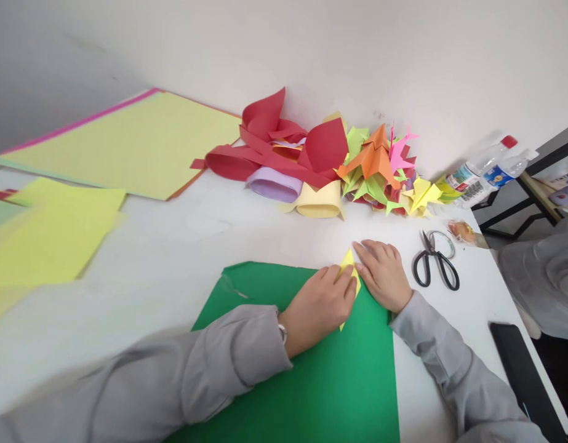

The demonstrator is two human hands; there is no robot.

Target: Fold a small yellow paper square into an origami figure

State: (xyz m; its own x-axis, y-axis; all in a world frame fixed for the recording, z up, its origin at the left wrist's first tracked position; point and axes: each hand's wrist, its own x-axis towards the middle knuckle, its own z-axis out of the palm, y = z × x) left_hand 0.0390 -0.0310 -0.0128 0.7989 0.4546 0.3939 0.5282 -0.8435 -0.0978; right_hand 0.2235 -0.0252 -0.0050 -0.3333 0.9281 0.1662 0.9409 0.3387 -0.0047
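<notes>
A small piece of yellow paper (348, 259), folded into a narrow pointed shape, lies near the far edge of a green sheet (357, 381). My left hand (317, 307) is closed over it, its bent fingers pressing on the folded paper and hiding much of its middle. At the paper's right edge rests my right hand (384, 275), fingers stretched out and thumb touching the fold. To the right of that hand lie black-handled scissors (435, 263) with a roll of clear tape (443, 244) by their blades.
Red paper shapes (327, 147) and colourful folded paper pieces (373, 160) are heaped along the wall. Large pale yellow sheets (140, 144) and loose yellow paper (57, 234) lie left. Bottles (489, 163) and a black phone-like slab (526, 375) are near the right edge.
</notes>
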